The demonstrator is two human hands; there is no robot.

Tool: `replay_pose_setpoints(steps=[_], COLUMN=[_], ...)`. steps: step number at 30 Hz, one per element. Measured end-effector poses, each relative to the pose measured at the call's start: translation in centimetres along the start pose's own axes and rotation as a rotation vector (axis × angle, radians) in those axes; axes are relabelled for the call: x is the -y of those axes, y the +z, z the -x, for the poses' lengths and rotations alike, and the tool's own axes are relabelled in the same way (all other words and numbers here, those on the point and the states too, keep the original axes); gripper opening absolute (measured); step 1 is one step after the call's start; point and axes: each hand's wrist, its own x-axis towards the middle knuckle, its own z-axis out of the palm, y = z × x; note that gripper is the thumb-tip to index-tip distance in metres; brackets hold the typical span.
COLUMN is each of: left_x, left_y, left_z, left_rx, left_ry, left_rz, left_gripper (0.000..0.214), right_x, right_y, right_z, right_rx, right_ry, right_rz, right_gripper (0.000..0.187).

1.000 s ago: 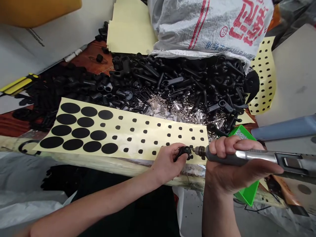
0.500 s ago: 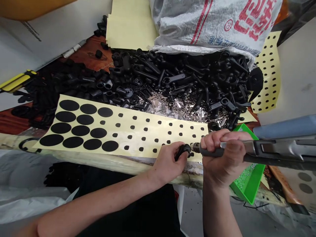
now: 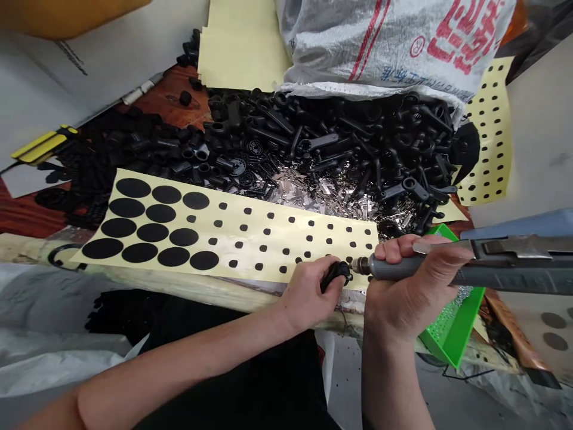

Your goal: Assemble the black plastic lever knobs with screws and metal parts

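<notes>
My left hand (image 3: 311, 292) is closed around a small black plastic part (image 3: 333, 275) at the table's front edge. My right hand (image 3: 409, 286) wraps round a grey power screwdriver (image 3: 505, 266), its lever under my fingers and thumb. The screwdriver lies level and its tip points left at the black part; I cannot tell whether the bit touches it. Under and behind my hands lies a pale yellow sticker sheet (image 3: 244, 245) with large black ovals at its left and small black dots along the rest.
A heap of black plastic cranks (image 3: 322, 140) and small metal clips (image 3: 329, 191) lies behind the sheet. A green tray (image 3: 465, 325) of tiny screws sits under the screwdriver. A white woven sack (image 3: 394, 45) stands at the back, a yellow-handled tool (image 3: 42, 144) at the left.
The screwdriver has tilted a little to level and drawn slightly back from the black part, showing a thin gap or bit. The whole view has shifted slightly.
</notes>
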Motion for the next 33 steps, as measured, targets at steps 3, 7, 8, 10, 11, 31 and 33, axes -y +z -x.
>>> replay_pose_setpoints(steps=[3,7,8,10,11,31,33], left_x=[-0.1,-0.8,-1.1,-1.7,-2.0,-3.2,-3.2], left_y=[0.0,-0.7,-1.0,-1.6,-2.0,-6.2,-6.5], left_z=[-0.1,0.0,0.2,0.6,0.9,4.6,4.6], left_rx=[0.051,0.149,0.163,0.180,0.184,0.117,0.133], left_ry=[-0.122,-0.229,-0.223,-0.210,-0.211,-0.193,-0.211], left_rz=[0.172,0.407,0.450,0.510,0.530,0.458,0.447], left_gripper=[0.029,0.045,0.048,0.057,0.061,0.046,0.049], right_x=[0.6,0.4,0.3,0.3,0.6,-2.0,-1.9], right_y=[-0.5,-1.6,-2.1,-3.3,-4.0,-2.5,-2.3], right_z=[-0.6,-2.0,-2.5,-3.2,-3.3,4.7,4.7], right_rx=[0.007,-0.042,-0.052,-0.028,-0.005,0.914,0.961], right_ry=[0.031,-0.266,-0.312,-0.310,-0.293,-0.490,-0.463], right_rz=[-0.034,0.050,0.102,0.272,0.408,0.843,0.832], right_gripper=[0.051,0.043,0.040,0.036,0.035,0.022,0.022])
